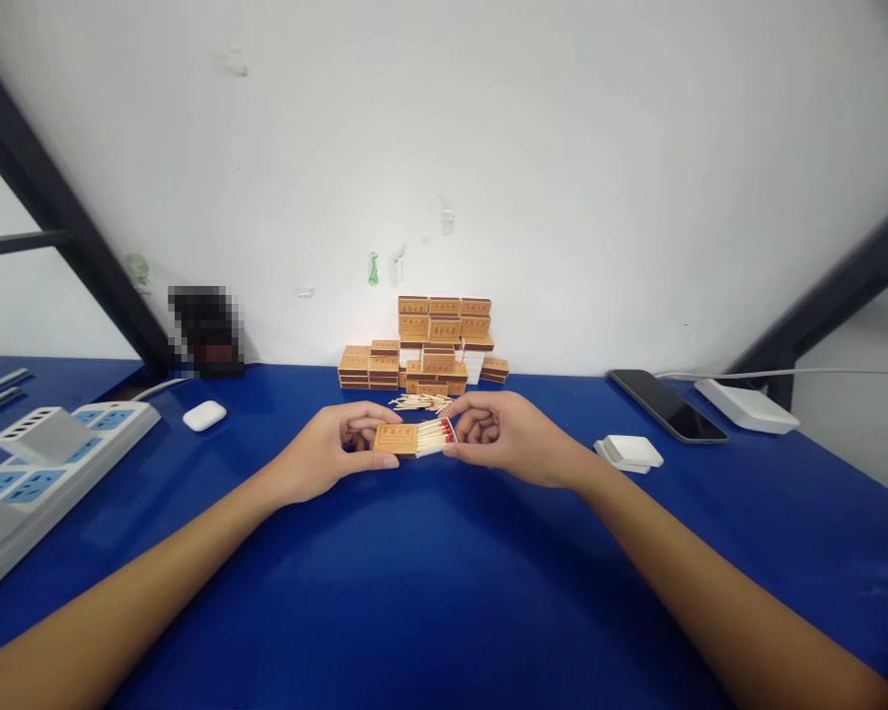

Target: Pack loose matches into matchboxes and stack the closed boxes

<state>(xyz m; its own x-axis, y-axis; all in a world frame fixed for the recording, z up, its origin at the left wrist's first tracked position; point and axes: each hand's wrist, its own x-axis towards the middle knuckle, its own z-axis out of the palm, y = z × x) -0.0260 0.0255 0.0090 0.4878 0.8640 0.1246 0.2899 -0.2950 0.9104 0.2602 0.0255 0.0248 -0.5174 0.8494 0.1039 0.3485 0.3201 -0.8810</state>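
Note:
Between my hands, above the blue table, is a matchbox (395, 437) with its white tray (434, 438) slid partly out to the right. Red-tipped matches lie side by side in the tray, heads toward the right. My left hand (341, 441) grips the orange sleeve, thumb along the front edge and fingers behind. The right end of the tray is pinched between thumb and fingers of my right hand (504, 437). Just behind the box, a loose pile of matches (419, 402) lies on the table. Farther back, several matchboxes (445, 326) are stacked against the wall.
On the blue table (414, 592), a power strip (129, 422) and a white earbud case (205, 416) sit at left. To the right are small white trays (631, 452), a black phone (667, 404) and a white box (746, 406) beside a cable. Dark metal frame bars slant at both sides.

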